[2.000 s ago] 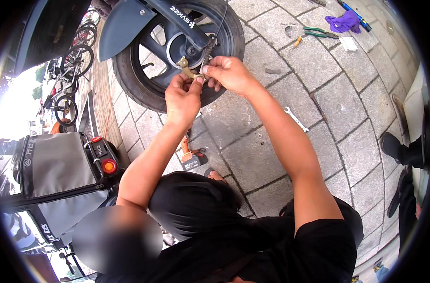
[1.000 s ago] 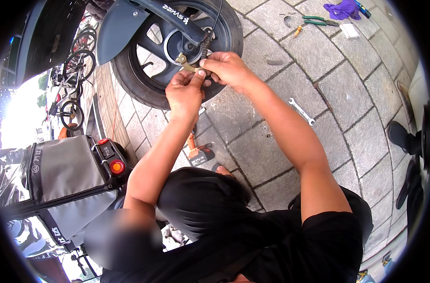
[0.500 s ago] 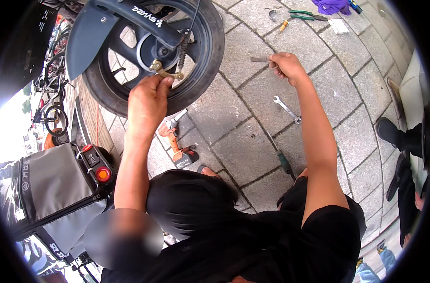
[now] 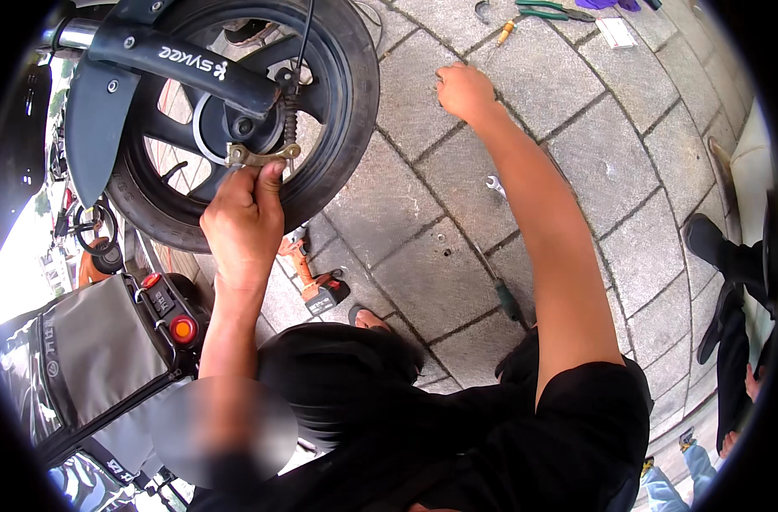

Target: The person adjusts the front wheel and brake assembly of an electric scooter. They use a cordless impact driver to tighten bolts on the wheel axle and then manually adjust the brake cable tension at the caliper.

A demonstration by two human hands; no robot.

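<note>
My left hand (image 4: 244, 222) is closed on the brass-coloured brake arm (image 4: 257, 155) beside the hub of the black front wheel (image 4: 355, 145), just below a dark fork (image 4: 184, 72) and a ribbed rubber boot (image 4: 290, 115) on the cable. My right hand (image 4: 466, 92) is off to the right of the tyre, low over the paving, its fingers curled; what they hold, if anything, is hidden. A yellow-handled tool (image 4: 507, 32), green-handled pliers (image 4: 538, 10) and a white flat item (image 4: 614, 32) lie beyond it.
An orange drill (image 4: 308, 277), a wrench (image 4: 491, 183) and a green-handled screwdriver (image 4: 506, 297) lie on the paving. A grey delivery box (image 4: 103, 333) stands at lower left, bicycles (image 4: 95, 230) behind it. Other people's legs (image 4: 717, 247) are at the right edge.
My right hand left the brake arm, took a grey curved piece at the right, then moved up and left. My left hand stays on the arm; the wheel sits further left in view.
</note>
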